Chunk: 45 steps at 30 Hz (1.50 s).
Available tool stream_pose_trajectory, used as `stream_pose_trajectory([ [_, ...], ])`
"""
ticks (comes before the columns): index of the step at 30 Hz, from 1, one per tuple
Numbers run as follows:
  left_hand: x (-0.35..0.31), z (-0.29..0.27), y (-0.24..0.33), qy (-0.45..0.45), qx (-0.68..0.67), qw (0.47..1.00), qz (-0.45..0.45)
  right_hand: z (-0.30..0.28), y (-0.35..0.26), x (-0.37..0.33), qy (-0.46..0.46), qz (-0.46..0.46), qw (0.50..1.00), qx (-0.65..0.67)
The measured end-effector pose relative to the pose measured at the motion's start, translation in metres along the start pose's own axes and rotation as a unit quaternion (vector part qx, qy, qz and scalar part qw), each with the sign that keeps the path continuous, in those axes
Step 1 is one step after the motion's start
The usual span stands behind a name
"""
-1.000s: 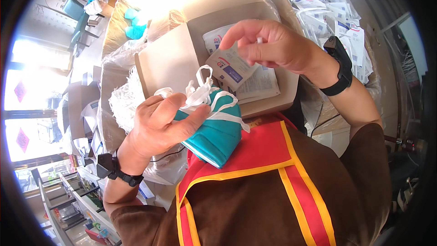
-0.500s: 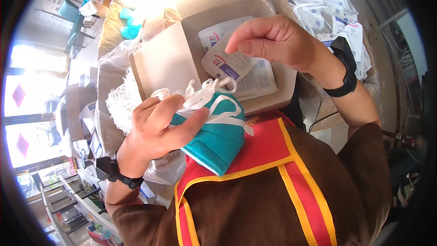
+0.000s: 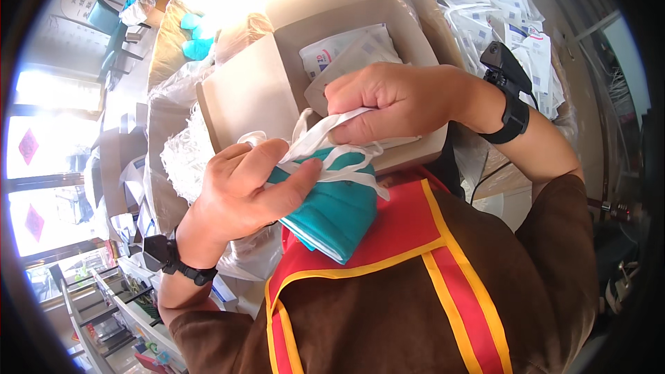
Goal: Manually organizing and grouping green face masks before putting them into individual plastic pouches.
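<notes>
My left hand point(image 3: 253, 183) is closed on a small stack of folded teal face masks point(image 3: 339, 218), thumb over the top and fingers along the far left side. White ear straps point(image 3: 312, 140) bunch up out of the masks between my two hands. With fingers and thumb pinched together, my right hand point(image 3: 384, 105) grips some of these straps and pulls them taut to the right. Just beyond the hands, an open cardboard box point(image 3: 246, 93) holds white printed packets point(image 3: 346, 48); my right hand partly covers them.
At the far right lies a big heap of white packets point(image 3: 478, 17) in a plastic-lined carton. More teal masks point(image 3: 197, 36) lie at the far left in bright light. A bundle of white straps point(image 3: 185, 156) hangs left of the box. A shelf rack point(image 3: 114, 312) stands at the lower left.
My right hand has come down and left from above the box and closed on the white straps. The left hand keeps its hold, and the masks have tilted slightly.
</notes>
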<state>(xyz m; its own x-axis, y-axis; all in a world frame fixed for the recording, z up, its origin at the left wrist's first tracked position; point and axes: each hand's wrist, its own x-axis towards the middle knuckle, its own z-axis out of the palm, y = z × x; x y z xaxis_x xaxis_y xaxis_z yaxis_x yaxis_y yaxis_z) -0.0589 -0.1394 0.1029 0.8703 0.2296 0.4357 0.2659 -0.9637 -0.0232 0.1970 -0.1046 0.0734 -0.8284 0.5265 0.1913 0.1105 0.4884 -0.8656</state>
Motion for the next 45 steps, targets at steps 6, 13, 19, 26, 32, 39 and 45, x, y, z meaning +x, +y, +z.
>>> stream_pose_trajectory([
  [6,0.001,-0.003,-0.001,-0.018,-0.011,1.000,-0.001,0.003,0.000,-0.010,-0.021,0.236,0.890,0.388],
  [13,0.005,-0.001,0.000,0.017,-0.011,1.000,-0.002,0.006,0.010,-0.013,0.051,0.220,0.859,0.459],
  [19,0.005,-0.003,-0.001,0.022,-0.006,1.000,0.007,-0.002,0.006,-0.015,0.074,0.145,0.883,0.440],
  [26,0.008,-0.003,0.001,0.036,0.006,0.999,0.031,-0.017,0.027,-0.015,0.177,0.147,0.933,0.276],
  [32,0.014,-0.002,0.000,0.036,-0.003,0.998,0.042,-0.007,0.024,0.002,0.038,0.071,0.984,0.157],
  [39,0.015,0.002,0.000,0.050,-0.019,0.998,0.033,-0.008,0.006,-0.001,-0.008,0.055,0.982,0.180],
  [45,0.018,0.004,0.001,0.031,-0.022,0.998,0.044,-0.004,-0.012,0.003,-0.024,0.046,0.996,0.069],
])
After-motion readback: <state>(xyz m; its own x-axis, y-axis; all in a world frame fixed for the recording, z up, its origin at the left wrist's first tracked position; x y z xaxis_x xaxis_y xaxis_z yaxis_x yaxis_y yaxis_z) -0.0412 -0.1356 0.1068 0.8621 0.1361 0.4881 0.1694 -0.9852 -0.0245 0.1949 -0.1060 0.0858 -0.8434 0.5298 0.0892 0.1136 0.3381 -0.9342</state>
